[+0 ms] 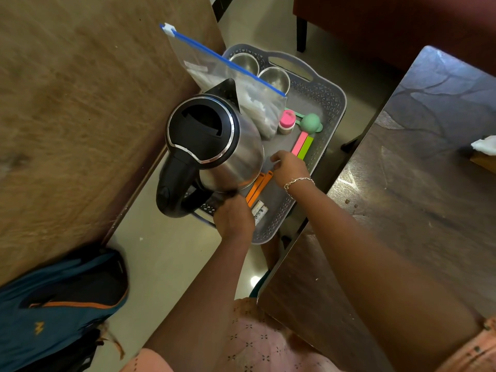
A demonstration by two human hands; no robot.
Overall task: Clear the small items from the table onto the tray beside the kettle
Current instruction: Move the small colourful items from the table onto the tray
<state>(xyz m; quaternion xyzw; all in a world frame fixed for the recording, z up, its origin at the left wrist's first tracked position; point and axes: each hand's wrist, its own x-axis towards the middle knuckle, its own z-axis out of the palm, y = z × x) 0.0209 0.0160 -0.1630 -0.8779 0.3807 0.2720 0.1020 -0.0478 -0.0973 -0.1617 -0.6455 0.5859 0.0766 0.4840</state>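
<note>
A grey perforated tray [326, 103] sits low between two tables. On it stands a steel kettle [214, 146] with a black lid and handle. A zip bag [241, 81] leans behind the kettle. The tray also holds two steel bowls [275, 79], a pink-lidded jar [286, 122], a green measuring spoon [310, 122], pink and green clips [303, 145], orange clips [257, 187] and two small white tubes [259, 210]. My right hand [288, 165] hovers over the tray, thumb apart, fingertips at the orange clips' upper end. My left hand [233, 218] is curled at the kettle's base, its fingers hidden.
A brown wooden table [80, 103] fills the left. A dark table [416, 197] lies to the right with a white object [484, 145] at its far edge. A blue backpack [59, 304] rests on the floor at lower left. A chair leg [301, 33] stands behind the tray.
</note>
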